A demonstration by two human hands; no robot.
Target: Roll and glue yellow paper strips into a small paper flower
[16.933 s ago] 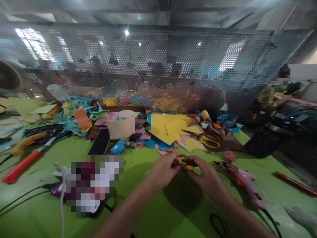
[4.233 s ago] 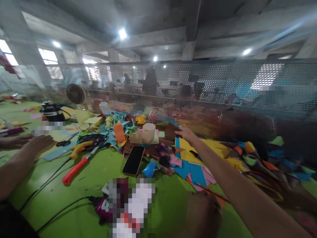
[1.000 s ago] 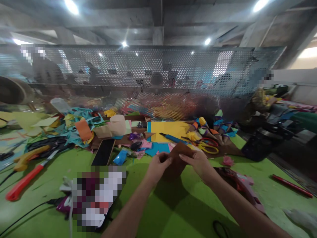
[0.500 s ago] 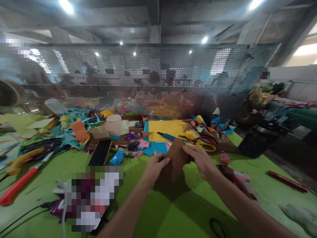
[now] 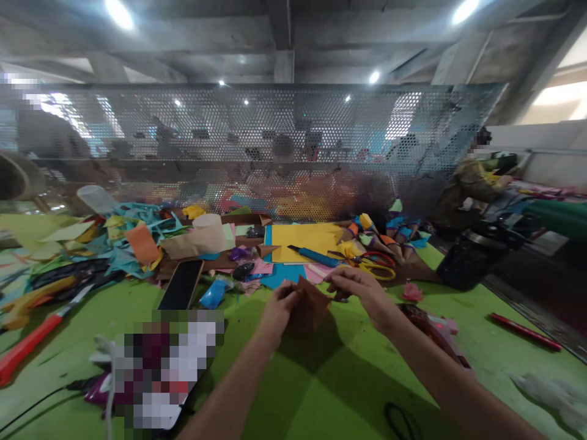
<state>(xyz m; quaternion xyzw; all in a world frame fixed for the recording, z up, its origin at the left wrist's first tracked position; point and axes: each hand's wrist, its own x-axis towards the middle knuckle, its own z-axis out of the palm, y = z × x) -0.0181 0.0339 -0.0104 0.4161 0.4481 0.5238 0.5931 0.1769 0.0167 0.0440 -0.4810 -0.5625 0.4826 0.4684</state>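
A folded piece of brown paper (image 5: 312, 308) is held upright in front of me, over the green tabletop. My left hand (image 5: 277, 311) pinches its left edge between thumb and fingers. At the paper's right corner, the fingers of my right hand (image 5: 362, 293) are curled together in a pinch. Their tips partly hide that corner. Just beyond my hands lie a blue utility knife (image 5: 314, 255) on a yellow sheet (image 5: 300, 238) and scissors with yellow and red handles (image 5: 376, 267). A pink paper flower (image 5: 413, 292) rests right of my right hand.
A phone (image 5: 181, 286), a blue plastic packet (image 5: 214, 294) and a red-handled cutter (image 5: 34, 345) lie left. Paper scraps (image 5: 131, 229) pile up behind them. A dark red tool (image 5: 435, 336) and red pen (image 5: 525, 331) lie right. A perforated metal screen (image 5: 257, 146) stands behind; a person (image 5: 474, 177) is beyond.
The brown paper has turned and dropped lower, showing a narrower face with a pointed top. My right hand has shifted from its top edge to its right corner, fingers curling in.
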